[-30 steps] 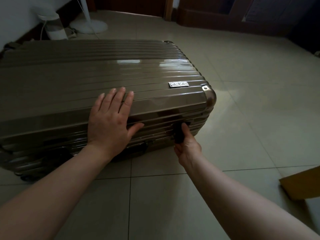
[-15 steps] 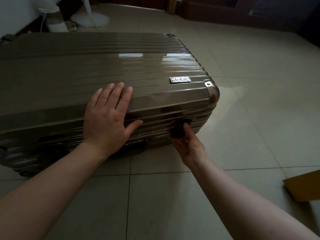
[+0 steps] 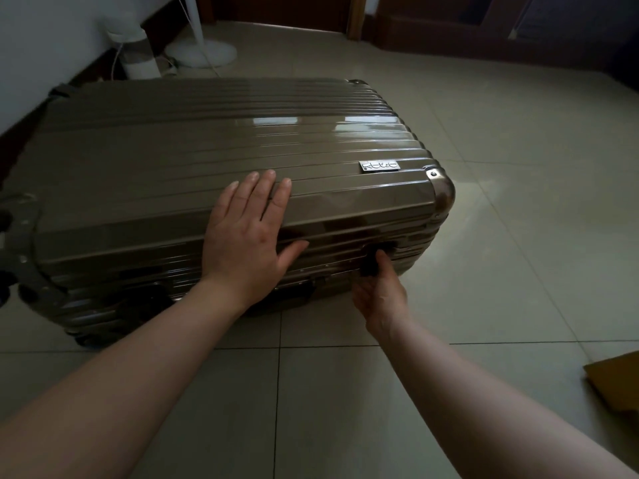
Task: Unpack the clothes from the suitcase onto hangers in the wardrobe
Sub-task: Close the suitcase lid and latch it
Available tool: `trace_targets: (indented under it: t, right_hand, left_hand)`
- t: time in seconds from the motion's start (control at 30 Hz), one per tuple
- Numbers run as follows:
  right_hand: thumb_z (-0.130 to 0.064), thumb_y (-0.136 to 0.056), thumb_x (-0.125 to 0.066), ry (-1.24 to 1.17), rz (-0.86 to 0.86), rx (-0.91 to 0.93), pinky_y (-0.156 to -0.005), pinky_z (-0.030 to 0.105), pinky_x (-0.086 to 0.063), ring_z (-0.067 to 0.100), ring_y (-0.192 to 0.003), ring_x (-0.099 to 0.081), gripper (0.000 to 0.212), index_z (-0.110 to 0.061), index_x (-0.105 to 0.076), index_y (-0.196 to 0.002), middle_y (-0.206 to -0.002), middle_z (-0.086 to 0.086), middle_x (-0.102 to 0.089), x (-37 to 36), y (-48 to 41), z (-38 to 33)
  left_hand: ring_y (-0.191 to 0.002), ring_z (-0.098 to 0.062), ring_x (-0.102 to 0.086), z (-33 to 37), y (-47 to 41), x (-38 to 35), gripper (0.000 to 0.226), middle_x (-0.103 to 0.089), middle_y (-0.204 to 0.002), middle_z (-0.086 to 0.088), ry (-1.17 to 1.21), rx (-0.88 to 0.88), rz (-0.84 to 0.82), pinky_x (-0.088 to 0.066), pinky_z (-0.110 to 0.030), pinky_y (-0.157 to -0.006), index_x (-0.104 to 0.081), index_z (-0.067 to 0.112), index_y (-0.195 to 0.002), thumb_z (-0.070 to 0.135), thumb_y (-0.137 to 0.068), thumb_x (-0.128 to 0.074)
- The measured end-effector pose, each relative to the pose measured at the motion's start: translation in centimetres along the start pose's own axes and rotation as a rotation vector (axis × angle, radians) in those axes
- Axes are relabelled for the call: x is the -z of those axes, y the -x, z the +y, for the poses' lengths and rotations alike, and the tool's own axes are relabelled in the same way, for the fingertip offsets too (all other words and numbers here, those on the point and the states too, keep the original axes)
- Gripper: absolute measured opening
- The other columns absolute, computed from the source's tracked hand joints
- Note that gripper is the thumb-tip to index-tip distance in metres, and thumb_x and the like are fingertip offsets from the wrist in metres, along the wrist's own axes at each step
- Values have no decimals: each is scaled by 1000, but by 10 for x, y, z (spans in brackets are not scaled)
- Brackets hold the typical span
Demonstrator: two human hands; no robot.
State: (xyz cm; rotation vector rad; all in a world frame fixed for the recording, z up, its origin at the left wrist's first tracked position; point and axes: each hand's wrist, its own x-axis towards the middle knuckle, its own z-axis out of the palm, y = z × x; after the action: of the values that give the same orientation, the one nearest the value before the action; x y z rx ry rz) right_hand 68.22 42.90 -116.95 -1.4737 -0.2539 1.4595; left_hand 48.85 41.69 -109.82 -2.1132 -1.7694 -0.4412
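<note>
A ribbed bronze hard-shell suitcase (image 3: 173, 160) lies flat and closed on the tiled floor. My left hand (image 3: 247, 236) rests palm-down on the near edge of its lid, fingers spread. My right hand (image 3: 378, 293) is at the front side wall, its fingers on a black latch (image 3: 371, 259) near the right corner. No clothes or hangers are visible.
A white fan base (image 3: 200, 51) and a white cylinder (image 3: 133, 53) stand by the wall behind the suitcase. Dark wooden furniture (image 3: 449, 25) lines the far side. A cardboard piece (image 3: 619, 385) lies on the floor at the right. Pale tiles stretch to the right.
My right hand has stayed at the black latch, its fingers shifting slightly. My left hand remains on the lid. The view has shifted a little.
</note>
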Motion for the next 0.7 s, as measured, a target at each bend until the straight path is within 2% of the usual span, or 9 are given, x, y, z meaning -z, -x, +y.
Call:
trace_targets:
  t: [0.07,0.17,0.23,0.33,0.43,0.5,0.57,0.63,0.7]
  right_hand:
    - [-51,-88,-58,66,-4,-27,-74,31,-52,18,-74,-58,33,-19,-60,-96,-79,3,-58,-12,15,9]
    - [-38,-93,-55,166,-64,58,-56,26,-47,17,-58,-53,27,-13,-58,-82,-67,3,-54,-31,47,21]
    - [-26,-95,-55,264,-166,183,-50,24,-47,17,-57,-53,24,-11,-59,-77,-63,4,-53,-44,69,23]
    - [-21,-95,-55,421,-346,400,-59,30,-54,19,-63,-59,25,-7,-62,-76,-64,6,-59,-66,98,18]
    - [-22,-95,-54,583,-462,656,-67,34,-55,14,-63,-61,23,-11,-63,-77,-67,2,-63,-88,117,13]
    - [-22,-95,-54,695,-487,887,-68,28,-54,9,-68,-61,16,-15,-63,-83,-74,-2,-63,-103,125,11]
    - [-20,-94,-55,804,-468,1151,-77,25,-51,7,-84,-59,12,-16,-65,-98,-91,-3,-63,-117,132,11]
    - [-21,-92,-55,943,-438,1342,-94,29,-45,11,-108,-52,24,-15,-64,-114,-114,0,-60,-129,135,12]
    - [-25,-92,-55,1120,-424,1390,-112,35,-31,16,-131,-38,38,-16,-57,-129,-136,2,-51,-135,135,13]
  left_hand:
    - [-140,-28,-32,0,0,3,73,-37,-150,-12,78,-3,11,-16,-41,-117,-35,11,-145,56,-88,-41]
    - [-137,-26,-37,-7,9,11,58,-45,-145,-12,259,10,78,-16,-38,-117,-45,8,-139,40,-91,-48]
    - [-136,-24,-39,-17,23,15,49,-49,-141,-11,340,12,124,-18,-39,-118,-51,7,-134,29,-91,-51]
    - [-126,-23,-46,-34,48,22,39,-56,-130,-10,412,10,193,-29,-40,-112,-58,6,-126,19,-90,-53]
    - [-102,-17,-52,-48,74,29,26,-60,-106,-6,484,137,261,-36,-21,-93,-63,8,-110,16,-88,-54]
    - [-87,-13,-50,-52,91,30,14,-56,-93,-1,592,367,307,-36,-14,-81,-60,11,-98,17,-86,-55]
    - [-76,-15,-49,-54,104,29,9,-51,-82,2,754,732,382,-42,-22,-72,-53,14,-93,17,-87,-59]
    - [-76,-18,-49,-54,115,29,17,-50,-78,3,894,1197,396,-44,-32,-73,-48,13,-95,18,-88,-63]
    - [-82,-20,-52,-56,127,22,25,-58,-88,-6,1025,1526,325,-43,-32,-76,-50,9,-100,25,-87,-65]
